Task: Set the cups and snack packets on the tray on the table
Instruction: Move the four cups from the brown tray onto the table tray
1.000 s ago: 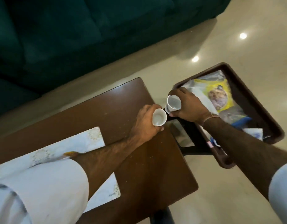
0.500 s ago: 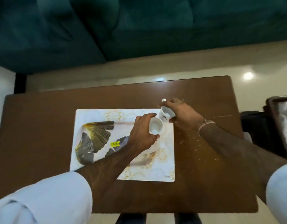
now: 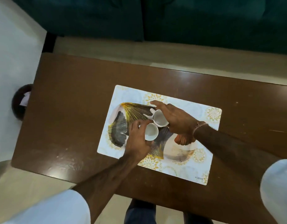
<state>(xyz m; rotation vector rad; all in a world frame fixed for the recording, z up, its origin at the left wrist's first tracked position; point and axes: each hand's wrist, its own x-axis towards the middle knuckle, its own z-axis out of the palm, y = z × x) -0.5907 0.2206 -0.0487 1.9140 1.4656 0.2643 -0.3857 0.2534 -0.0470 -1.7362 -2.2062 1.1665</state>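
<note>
From the head view, the left hand (image 3: 138, 139) is curled around a small white ceramic cup (image 3: 151, 132), thumb and fingers wrapped on its wall, mouth facing up. The right hand (image 3: 175, 118) is closed on a second small white cup (image 3: 159, 118), tilted a little, with what seems to be its handle pointing up-left — the blur makes that uncertain. Both cups sit over the middle of the flat white rectangular tray with gold and grey fan-leaf print (image 3: 204, 162), which lies on the dark brown wooden tabletop (image 3: 71, 110). The two cups are just beside each other, nearly touching at the rims. Whether their bases already rest on the tray cannot be told. No snack packets are in sight.

To finish this step well, I would level the tilted cup, lower each straight down until the base is flat, and part the hands outward so the rims do not knock.

Room is generous — the tray's right half and near-right corner are bare, and the tray has no visible raised lip, so cups set near its border could slide off onto the wood. Broad bare tabletop lies to the left; the near table edge is close below the forearms. A dark green sofa (image 3: 204, 21) stands beyond the far edge.
</note>
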